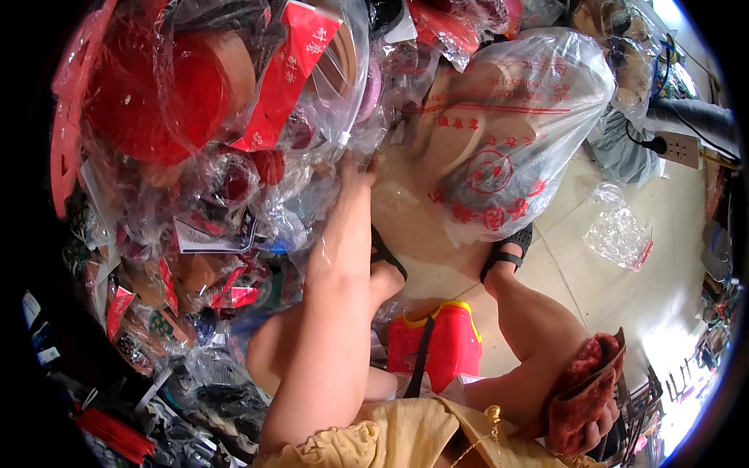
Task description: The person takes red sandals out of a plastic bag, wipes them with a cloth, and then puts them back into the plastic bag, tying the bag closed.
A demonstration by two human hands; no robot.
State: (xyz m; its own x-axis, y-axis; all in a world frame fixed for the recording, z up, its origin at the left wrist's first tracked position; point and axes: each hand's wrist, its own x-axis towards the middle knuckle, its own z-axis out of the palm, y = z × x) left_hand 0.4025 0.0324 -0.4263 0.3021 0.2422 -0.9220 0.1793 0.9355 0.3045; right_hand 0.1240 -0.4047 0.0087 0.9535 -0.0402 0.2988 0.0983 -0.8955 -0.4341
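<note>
My left arm reaches up and forward into a heap of clear plastic bags. My left hand point(359, 165) is at the bags' edge, its fingers mostly hidden by the film. Just beyond it lies a clear bag point(355, 93) with a red printed strip point(290, 74). At the lower right, beside my knee, my right hand point(599, 430) is closed on a fuzzy reddish-brown piece point(585, 386), folded or layered; its exact kind is unclear.
A large translucent bag with red print point(507, 132) stands on the tiled floor before my feet. A red plastic piece with a yellow rim point(449, 343) sits between my legs. A crumpled clear wrapper point(619, 232) lies to the right, near a power strip point(679, 148). Packaged goods point(175, 304) crowd the left.
</note>
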